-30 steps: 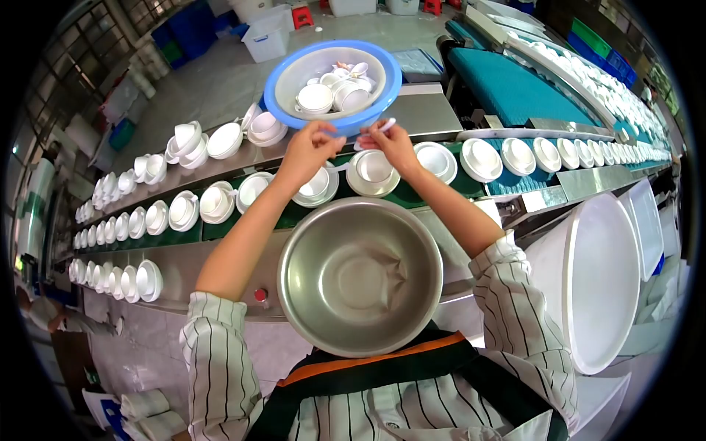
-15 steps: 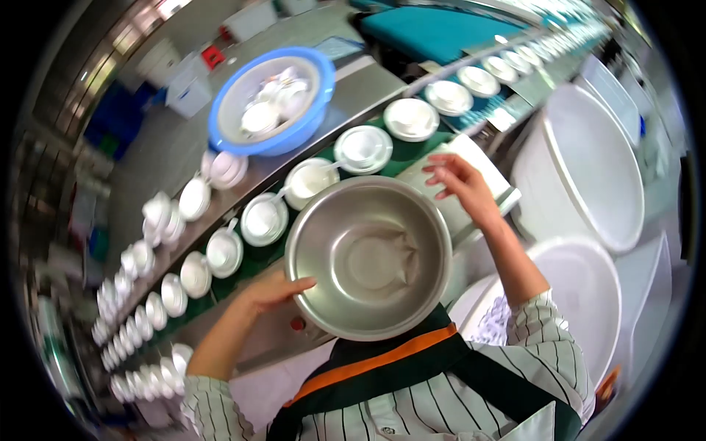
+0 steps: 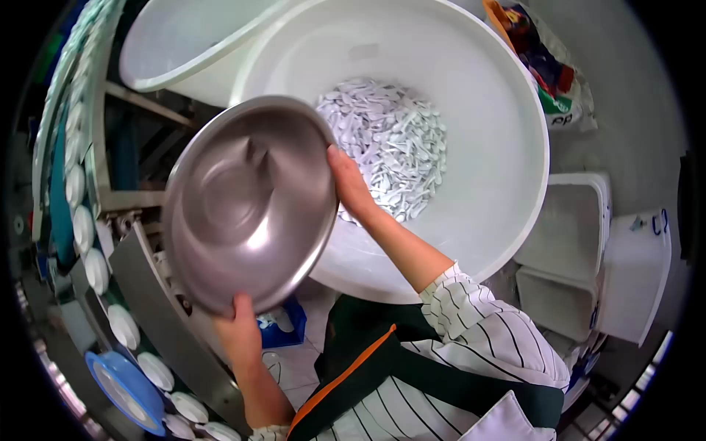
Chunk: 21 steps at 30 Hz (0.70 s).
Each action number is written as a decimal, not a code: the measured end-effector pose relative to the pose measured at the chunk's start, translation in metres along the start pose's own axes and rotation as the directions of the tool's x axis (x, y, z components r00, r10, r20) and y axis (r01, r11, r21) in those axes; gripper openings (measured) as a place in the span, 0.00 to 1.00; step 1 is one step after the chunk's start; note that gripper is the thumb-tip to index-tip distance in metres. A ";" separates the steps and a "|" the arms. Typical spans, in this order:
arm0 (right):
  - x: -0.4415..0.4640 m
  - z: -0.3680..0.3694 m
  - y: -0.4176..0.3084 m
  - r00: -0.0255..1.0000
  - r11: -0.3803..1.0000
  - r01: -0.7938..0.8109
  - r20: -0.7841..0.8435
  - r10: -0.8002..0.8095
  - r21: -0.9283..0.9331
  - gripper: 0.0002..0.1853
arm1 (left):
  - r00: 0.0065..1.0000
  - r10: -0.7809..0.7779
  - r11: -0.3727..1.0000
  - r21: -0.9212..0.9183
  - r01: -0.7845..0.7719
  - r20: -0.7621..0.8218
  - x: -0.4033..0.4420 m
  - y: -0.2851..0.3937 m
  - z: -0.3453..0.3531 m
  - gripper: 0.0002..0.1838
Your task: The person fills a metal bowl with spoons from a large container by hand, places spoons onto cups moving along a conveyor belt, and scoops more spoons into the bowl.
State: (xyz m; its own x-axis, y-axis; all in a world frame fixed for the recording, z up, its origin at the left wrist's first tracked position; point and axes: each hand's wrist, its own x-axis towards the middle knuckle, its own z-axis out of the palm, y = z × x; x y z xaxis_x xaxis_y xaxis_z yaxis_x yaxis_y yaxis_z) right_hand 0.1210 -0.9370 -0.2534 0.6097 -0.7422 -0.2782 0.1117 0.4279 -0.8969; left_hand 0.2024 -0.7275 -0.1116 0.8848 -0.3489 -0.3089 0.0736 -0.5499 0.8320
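Two bare hands are grasping one stainless-steel mixing bowl (image 3: pixel 220 257), which is sitting between them at a tilt, its dented inside facing up toward the wearer. The left hand (image 3: pixel 239 334) is pinching the near rim with its thumb lying over the edge, while its other fingers are hiding underneath; the right hand (image 3: pixel 351 185) is gripping the rim on its own side, its fingers mostly passing out of sight behind the steel. Just beyond the right hand, many small white spoons (image 3: pixel 393 151) are lying heaped on the bottom of a large round white plastic tub (image 3: pixel 496 125). The bowl is covering part of that tub's left rim; whether the two are touching, one cannot tell. Farther ahead of the left hand, a second white tub (image 3: pixel 187 44) is standing beside the first. Close by the left hand, a blue plastic crate (image 3: pixel 290 334) is showing below the bowl. Left of the left hand, a steel bench (image 3: pixel 158 309) is running alongside a row of white bowls (image 3: pixel 123 327), and a blue basin (image 3: pixel 110 378) is resting farther out. Well right of the right hand, a white rectangular bin (image 3: pixel 562 228) is standing near a printed sack (image 3: pixel 570 106).
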 end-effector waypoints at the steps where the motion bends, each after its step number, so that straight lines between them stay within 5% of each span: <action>1: 0.022 -0.042 0.009 0.994 0.998 0.056 -0.093 -0.054 0.024 0.30 | 0.951 0.210 0.975 0.016 -0.220 0.228 0.032 0.011 0.058 0.31; 2: 0.041 -0.095 0.048 0.989 0.997 0.034 -0.144 -0.044 -0.070 0.30 | 0.855 0.389 0.910 -0.001 -0.414 0.343 0.056 0.021 0.119 0.40; 3: 0.066 -0.148 0.114 0.983 0.995 -0.039 -0.180 0.021 -0.096 0.30 | 0.845 0.266 0.951 0.016 -0.308 0.463 0.082 0.011 0.174 0.44; 4: 0.071 -0.185 0.159 0.944 0.972 -0.217 -0.233 0.232 0.087 0.31 | 0.825 0.263 0.900 0.182 -0.397 0.500 0.114 -0.030 0.227 0.44; 6: 0.075 -0.279 0.258 0.859 0.758 -0.507 -0.308 0.409 -0.410 0.37 | 0.875 0.080 0.874 0.388 -0.292 0.478 0.183 -0.143 0.319 0.45; 8: 0.074 -0.365 0.310 0.775 0.548 -0.628 -0.387 0.499 -0.552 0.43 | 0.941 -0.065 0.799 0.582 -0.149 0.332 0.216 -0.210 0.375 0.46; 10: 0.110 -0.431 0.304 0.772 0.486 -0.635 -0.457 0.443 -0.601 0.45 | 0.975 -0.201 0.656 0.752 0.065 0.091 0.227 -0.250 0.405 0.46; 13: 0.209 -0.525 0.298 0.889 0.417 -0.457 -0.415 0.192 -0.786 0.43 | 0.985 -0.077 0.491 0.865 -0.099 0.156 0.218 -0.337 0.474 0.47; 15: 0.284 -0.572 0.297 0.945 0.315 -0.313 -0.326 0.012 -0.896 0.41 | 0.916 -0.357 0.648 0.754 0.103 0.182 0.231 -0.346 0.519 0.48; 17: 0.339 -0.592 0.308 0.928 0.303 -0.372 -0.343 0.145 -0.877 0.38 | 0.890 -0.393 0.573 0.819 0.040 0.231 0.249 -0.345 0.522 0.47; 20: 0.354 -0.577 0.333 0.894 0.257 -0.448 -0.426 0.141 -0.856 0.36 | 0.887 -0.333 0.560 0.824 -0.088 0.321 0.256 -0.366 0.517 0.47; 21: 0.352 -0.572 0.345 0.914 0.279 -0.405 -0.376 0.152 -0.871 0.35 | 0.827 -0.467 0.585 0.811 0.023 0.314 0.262 -0.353 0.519 0.46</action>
State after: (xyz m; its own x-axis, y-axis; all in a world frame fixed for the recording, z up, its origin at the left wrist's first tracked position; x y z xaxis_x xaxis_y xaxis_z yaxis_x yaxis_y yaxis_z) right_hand -0.0746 -1.3455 -0.8573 0.2791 -0.8071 -0.5203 -0.8988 -0.0290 -0.4373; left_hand 0.1695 -1.0187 -0.7250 0.5530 -0.2699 -0.7882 -0.3099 -0.9448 0.1061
